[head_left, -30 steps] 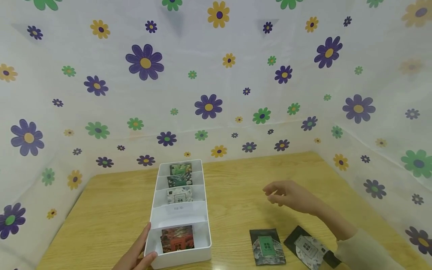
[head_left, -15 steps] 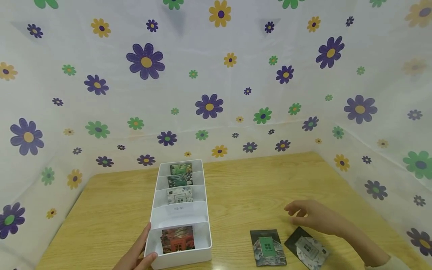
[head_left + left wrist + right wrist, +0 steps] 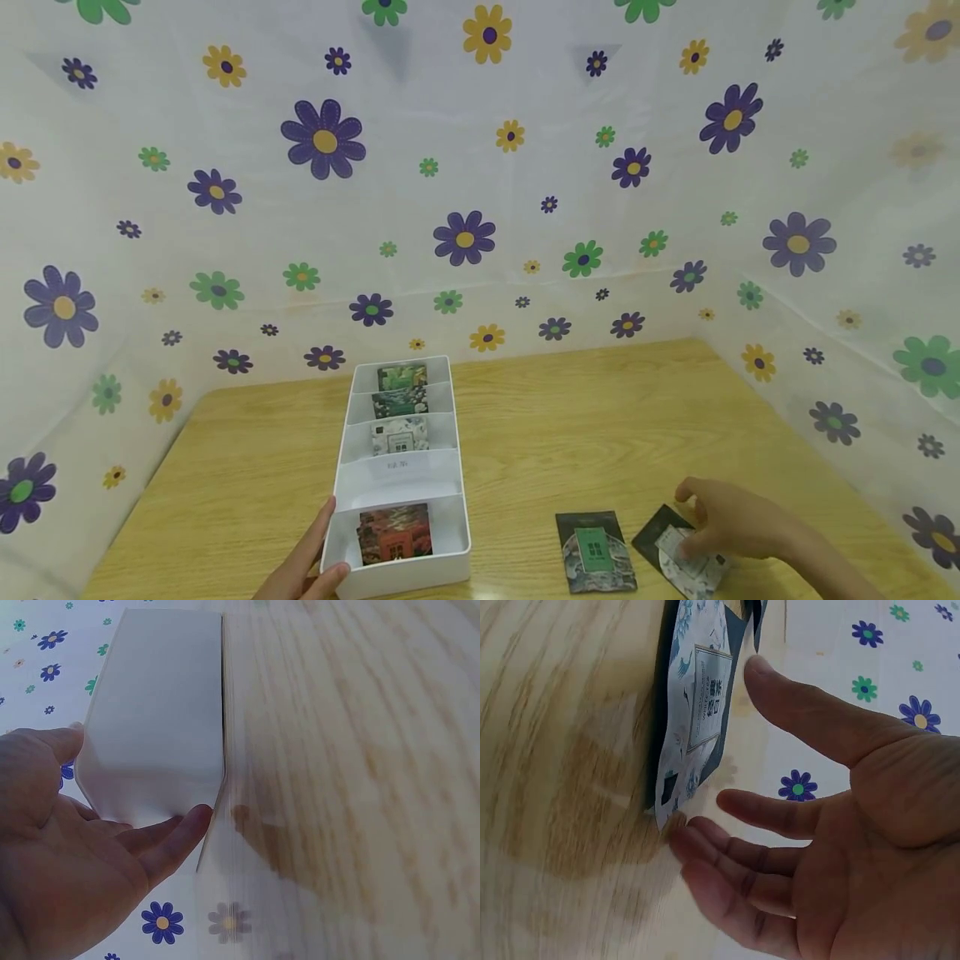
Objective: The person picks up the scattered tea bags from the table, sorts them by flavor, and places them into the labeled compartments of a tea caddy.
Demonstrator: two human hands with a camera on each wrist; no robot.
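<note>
In the head view, a white divided box (image 3: 405, 573) stands on the table with tea packets in several compartments. My left hand (image 3: 303, 567) holds its near-left corner, thumb at the front and fingers along the side. The left wrist view shows the thumb and fingers on either side of the box end (image 3: 154, 712). My right hand (image 3: 738, 521) is over a black-and-white tea packet (image 3: 693, 575) lying askew. Seen from the right wrist, the fingers are spread beside that packet (image 3: 701, 697), not closed round it. A dark packet with a green label (image 3: 596, 550) lies to its left.
Red packets (image 3: 393, 533) fill the nearest compartment; the one behind shows only a divider (image 3: 397, 479) with faint writing. White (image 3: 399, 435), dark green (image 3: 400, 402) and light green packets (image 3: 402, 377) stand farther back. Flowered cloth (image 3: 465, 167) surrounds the wooden table (image 3: 562, 433).
My right hand has moved right and nearer, from above the bare table down over the black-and-white packet. My left hand and the box have stayed where they were.
</note>
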